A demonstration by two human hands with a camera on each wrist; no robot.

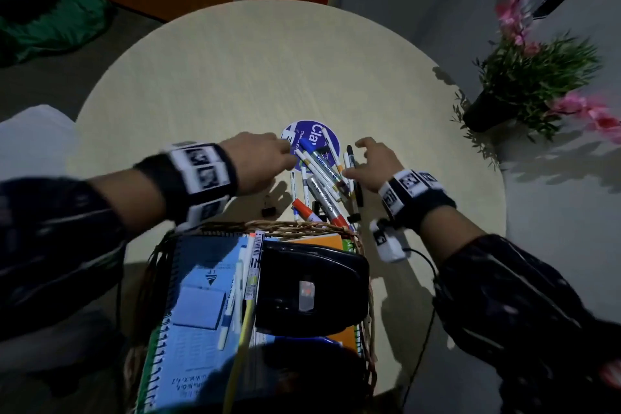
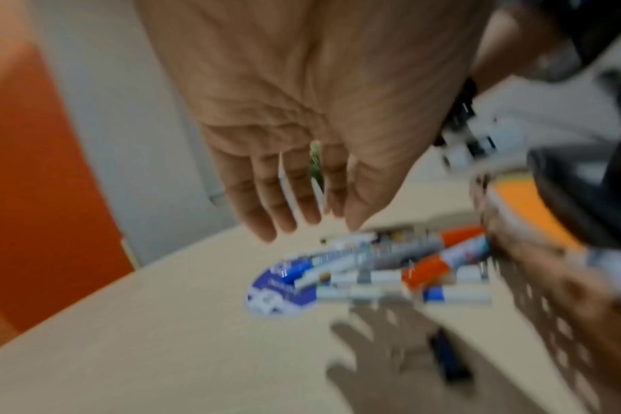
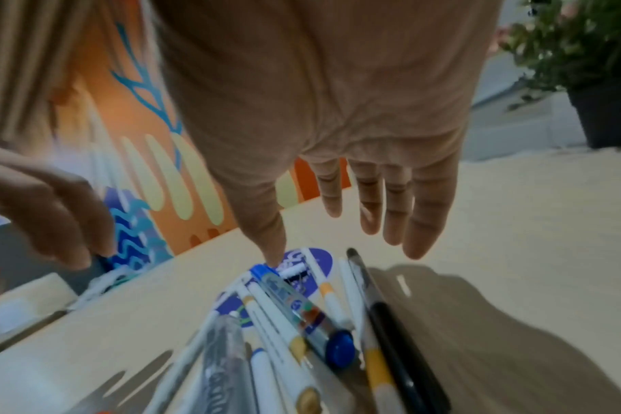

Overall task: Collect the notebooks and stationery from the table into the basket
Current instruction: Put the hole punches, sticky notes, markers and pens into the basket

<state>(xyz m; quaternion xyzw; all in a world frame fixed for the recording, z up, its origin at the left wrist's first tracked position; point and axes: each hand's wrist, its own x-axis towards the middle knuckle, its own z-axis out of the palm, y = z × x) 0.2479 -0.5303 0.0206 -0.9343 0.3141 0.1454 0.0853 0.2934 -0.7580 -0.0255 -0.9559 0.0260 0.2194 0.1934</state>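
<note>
My left hand [image 1: 260,161] and right hand [image 1: 373,166] hover with fingers spread and holding nothing, either side of the pens [image 1: 319,178] heaped on the counter [image 1: 235,77] just beyond the basket [image 1: 285,227]. Scooping carelessly, I'd likely send round pens rolling away.

Both arms reach fwd, dark sleeves, black wrist bands w/ white marker tags. Left hand [image 1: 260,161] palm down, fingers [image 2: 263,201] straight, close together. Right hand [image 1: 373,165] palm down, fingers [image 3: 394,196] spread & relaxed, thumb [image 3: 266,224] pointing down. Neither holds anything.
</note>
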